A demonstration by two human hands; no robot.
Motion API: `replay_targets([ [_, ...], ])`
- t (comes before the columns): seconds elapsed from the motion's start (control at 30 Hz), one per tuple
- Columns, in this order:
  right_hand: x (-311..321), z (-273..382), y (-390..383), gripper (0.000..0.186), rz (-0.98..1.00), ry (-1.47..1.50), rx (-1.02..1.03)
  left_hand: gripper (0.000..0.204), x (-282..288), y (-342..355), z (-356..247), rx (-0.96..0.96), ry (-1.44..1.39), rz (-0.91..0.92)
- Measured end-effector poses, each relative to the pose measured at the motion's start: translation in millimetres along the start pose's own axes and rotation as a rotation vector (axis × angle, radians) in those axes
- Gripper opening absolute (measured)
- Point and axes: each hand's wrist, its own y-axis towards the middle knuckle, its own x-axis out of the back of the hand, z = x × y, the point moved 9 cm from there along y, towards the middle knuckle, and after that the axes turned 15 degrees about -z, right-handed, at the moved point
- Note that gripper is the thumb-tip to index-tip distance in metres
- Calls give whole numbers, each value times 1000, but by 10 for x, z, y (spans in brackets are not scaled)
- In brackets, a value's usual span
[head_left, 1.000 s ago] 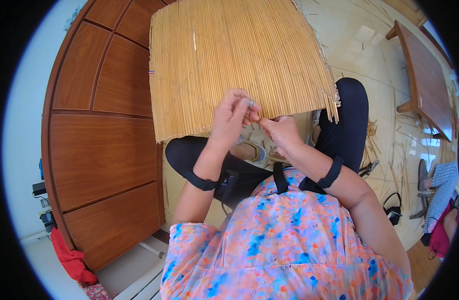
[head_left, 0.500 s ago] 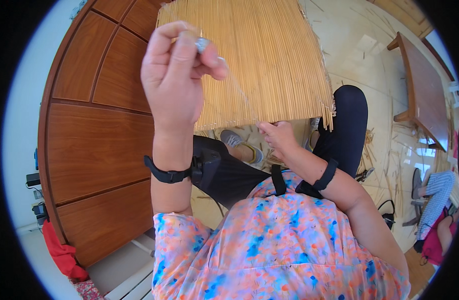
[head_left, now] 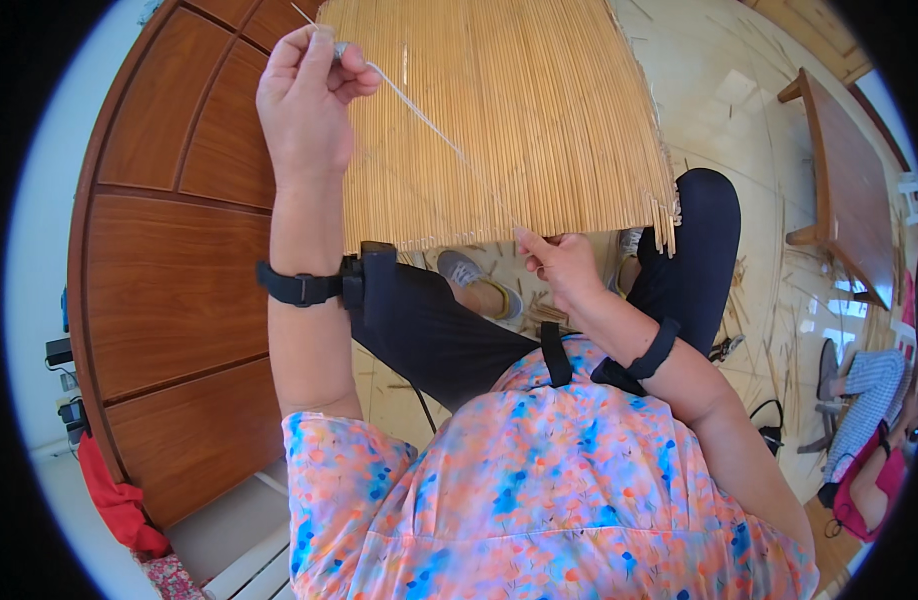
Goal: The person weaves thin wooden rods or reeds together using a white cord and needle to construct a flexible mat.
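Observation:
A mat of thin straw-coloured sticks (head_left: 499,100) lies over my legs, with a few ragged stick ends at its near right corner. My left hand (head_left: 309,95) is raised above its upper left, fingers pinched on a white thread (head_left: 429,122) that runs taut down to the near edge. A silvery band (head_left: 340,50) sits on a finger of that hand; a thin piece, possibly a needle, pokes up beyond it. At the thread's lower end, my right hand (head_left: 559,262) pinches the mat's edge, its curled fingers partly underneath.
A brown wooden cabinet (head_left: 174,290) stands at the left, a low wooden table (head_left: 839,190) at the right. Loose sticks lie on the tiled floor beside a dark pliers-like tool (head_left: 725,348). Another person's checked-clad leg (head_left: 869,385) shows at the far right; red cloth (head_left: 114,490) hangs lower left.
My left hand has risen from the near edge to the upper left, drawing out a length of white thread. My right hand stays at the edge.

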Motion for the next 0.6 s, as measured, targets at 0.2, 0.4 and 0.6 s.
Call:
replay_targets([
  [0.2, 204, -48, 1, 28, 10, 89, -172, 8, -58, -558, 345, 85, 725, 236],
  [0.4, 213, -119, 4, 31, 26, 43, -218, 12, -263, -1415, 699, -471, 1094, 771],
  [0.6, 218, -120, 50, 24, -39, 54, -162, 13, -233, -1599, 910, -470, 1234, 926],
])
